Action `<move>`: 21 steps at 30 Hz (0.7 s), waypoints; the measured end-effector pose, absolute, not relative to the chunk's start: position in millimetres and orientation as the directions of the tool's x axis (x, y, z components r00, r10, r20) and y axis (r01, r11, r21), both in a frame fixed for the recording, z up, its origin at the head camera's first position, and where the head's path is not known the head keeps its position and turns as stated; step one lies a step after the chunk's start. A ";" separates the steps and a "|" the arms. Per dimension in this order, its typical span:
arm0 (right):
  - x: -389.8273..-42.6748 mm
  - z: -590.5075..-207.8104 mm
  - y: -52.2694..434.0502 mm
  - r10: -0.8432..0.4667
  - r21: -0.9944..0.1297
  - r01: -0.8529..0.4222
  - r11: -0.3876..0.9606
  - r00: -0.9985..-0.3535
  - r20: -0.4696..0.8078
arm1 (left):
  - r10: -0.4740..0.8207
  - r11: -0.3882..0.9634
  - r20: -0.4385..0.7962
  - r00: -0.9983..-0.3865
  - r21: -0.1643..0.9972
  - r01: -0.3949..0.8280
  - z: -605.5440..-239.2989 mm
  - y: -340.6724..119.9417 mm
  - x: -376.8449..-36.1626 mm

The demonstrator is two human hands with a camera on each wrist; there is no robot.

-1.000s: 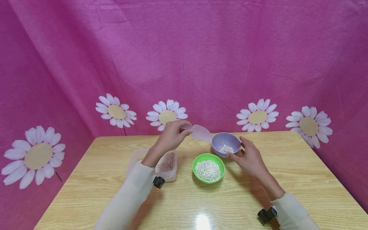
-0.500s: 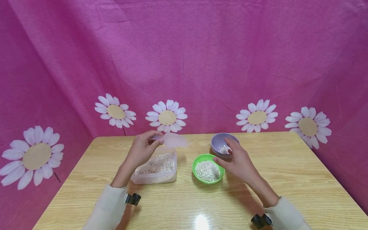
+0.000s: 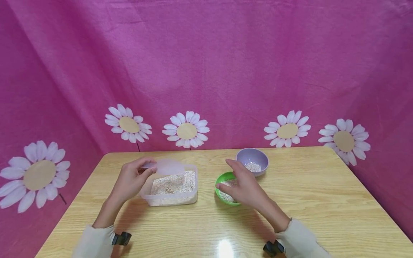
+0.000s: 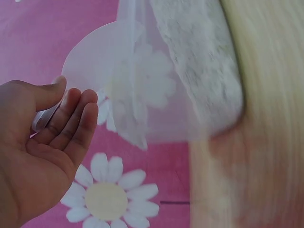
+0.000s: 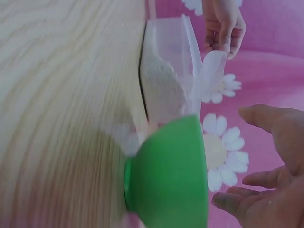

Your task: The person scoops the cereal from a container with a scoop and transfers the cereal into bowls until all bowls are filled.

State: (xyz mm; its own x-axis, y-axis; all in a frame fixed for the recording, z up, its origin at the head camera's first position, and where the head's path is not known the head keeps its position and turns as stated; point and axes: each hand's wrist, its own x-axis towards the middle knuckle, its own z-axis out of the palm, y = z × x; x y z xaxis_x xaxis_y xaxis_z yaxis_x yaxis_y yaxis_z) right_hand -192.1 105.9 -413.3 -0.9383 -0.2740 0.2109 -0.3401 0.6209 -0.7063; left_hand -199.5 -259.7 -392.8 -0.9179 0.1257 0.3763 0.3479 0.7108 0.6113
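Note:
My left hand (image 3: 132, 179) pinches the handle of a translucent pale pink scoop (image 3: 170, 167), held over the back left of a clear plastic tub (image 3: 172, 200) of oat flakes. In the left wrist view the scoop (image 4: 95, 61) shows its broad blade beyond the fingers. My right hand (image 3: 246, 186) is over a green bowl (image 3: 219, 195) of flakes, thumb and fingers spread and holding nothing. The right wrist view shows the fingers apart from the green bowl (image 5: 171, 175), above its rim. Part of that bowl is hidden under the hand in the head view.
A purple bowl (image 3: 262, 166) with a small heap of flakes stands behind the green one, near the back edge of the wooden table (image 3: 322, 193). A pink curtain (image 3: 206, 71) with white daisies hangs behind the table.
My left hand has carried the scoop leftward from beside the purple bowl to over the tub. The right hand has let go of the purple bowl and moved left over the green bowl.

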 end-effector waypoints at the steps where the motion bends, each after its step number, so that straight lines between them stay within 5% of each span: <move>1: -191.5 -413.3 101.5 -0.275 -0.710 -0.334 0.620 -0.940 0.202 | 0.126 0.720 0.378 -0.917 0.601 0.347 -393.7 -263.5 -198.4; 21: -185.8 -428.6 39.3 -0.389 -0.761 -0.370 0.532 -0.906 0.169 | 0.258 0.785 0.382 -0.888 0.452 0.423 -388.4 -295.8 -199.7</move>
State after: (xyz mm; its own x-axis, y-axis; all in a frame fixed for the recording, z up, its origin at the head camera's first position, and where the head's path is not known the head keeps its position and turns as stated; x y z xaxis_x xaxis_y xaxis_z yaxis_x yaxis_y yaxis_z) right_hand -185.8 39.3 -428.6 -0.9057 -0.3890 0.1687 -0.3703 0.5321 -0.7614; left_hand -199.7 -295.8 -388.4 -0.8876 0.2577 0.3818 0.4226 0.7853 0.4525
